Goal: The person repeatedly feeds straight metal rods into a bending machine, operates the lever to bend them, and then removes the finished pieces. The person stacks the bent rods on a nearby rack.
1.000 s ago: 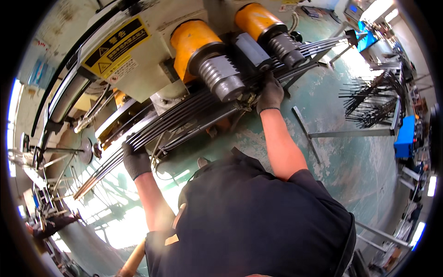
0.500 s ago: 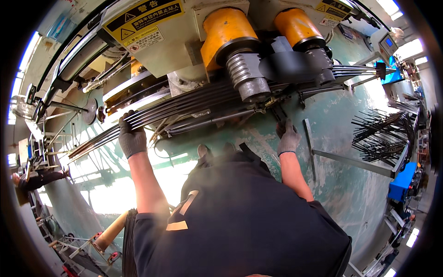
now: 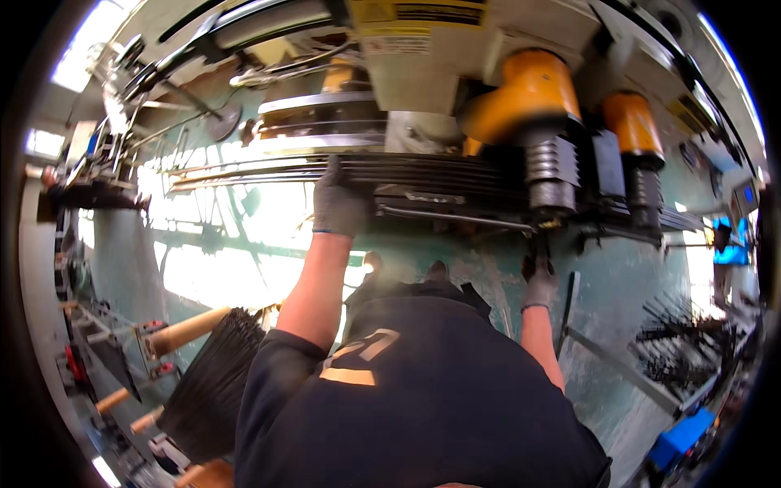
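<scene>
Looking down from my head camera, my left hand, in a dark grey work glove, is clamped over the flat bundle of long dark steel rods lying side by side across the bed of the grey bending machine. Half a second ago this hand gripped the same bundle much farther out to my left, near its splayed end; now it sits closer to the middle, just beside the machine's rollers.

My right hand, also gloved, has dropped away from the rods. It hangs below the ribbed grey steel roller under the orange cylindrical motor housing, fingers curled around a thin dark lever or rod end; I cannot tell which. Earlier it was lower and nearer my chest.

The second orange housing stands to the right of the first one. A dense stack of cut dark rods lies near my left elbow, on a rack with tan wooden-looking rollers.
</scene>
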### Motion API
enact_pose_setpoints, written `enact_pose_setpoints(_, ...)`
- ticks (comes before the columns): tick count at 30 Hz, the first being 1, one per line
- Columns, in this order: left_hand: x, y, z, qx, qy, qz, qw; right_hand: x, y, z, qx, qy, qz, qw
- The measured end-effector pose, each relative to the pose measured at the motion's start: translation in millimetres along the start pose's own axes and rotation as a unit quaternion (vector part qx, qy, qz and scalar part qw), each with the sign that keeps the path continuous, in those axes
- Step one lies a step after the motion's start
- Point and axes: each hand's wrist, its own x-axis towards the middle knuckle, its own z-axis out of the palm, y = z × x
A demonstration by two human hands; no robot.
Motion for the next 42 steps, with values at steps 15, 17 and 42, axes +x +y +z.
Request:
enact_pose_setpoints(15,3,407,-153,0.075,0.150,0.316,0.934,-62,170,-62,-0.293,0.123,0.198,0.927)
enact_pose_setpoints(17,9,443,-158,0.097,0.175,0.311,0.929,-78,200,-73,-0.421,0.042,0.118,0.898)
enact_pose_setpoints(42,12,502,-220,0.171,0.122,0.261,0.942,-33,166,31,-0.615,-0.085,-0.078,0.780)
